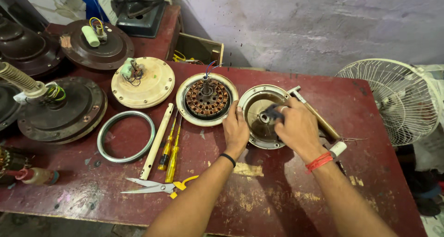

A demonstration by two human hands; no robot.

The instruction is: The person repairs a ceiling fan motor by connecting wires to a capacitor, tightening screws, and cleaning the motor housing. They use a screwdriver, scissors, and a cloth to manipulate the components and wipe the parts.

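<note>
A round metal fan motor cover [252, 99] lies open side up on the red table [277, 200]. My left hand [236, 128] rests on its left rim, fingers curled over the edge. My right hand [296, 126] is over the cover's middle, closed on a dark cloth or brush [272, 113] pressed into the bowl near the centre bearing. To the left sits the other half, a cream housing with copper stator windings [206, 98] and blue wires sticking up.
Two yellow screwdrivers [170, 148], a cream rod [157, 141], a metal ring [126, 136] and scissors [155, 186] lie at left. Several fan motors [142, 82] crowd the back left. A table fan grille [393, 98] stands at right. A hammer [314, 114] lies under my right hand.
</note>
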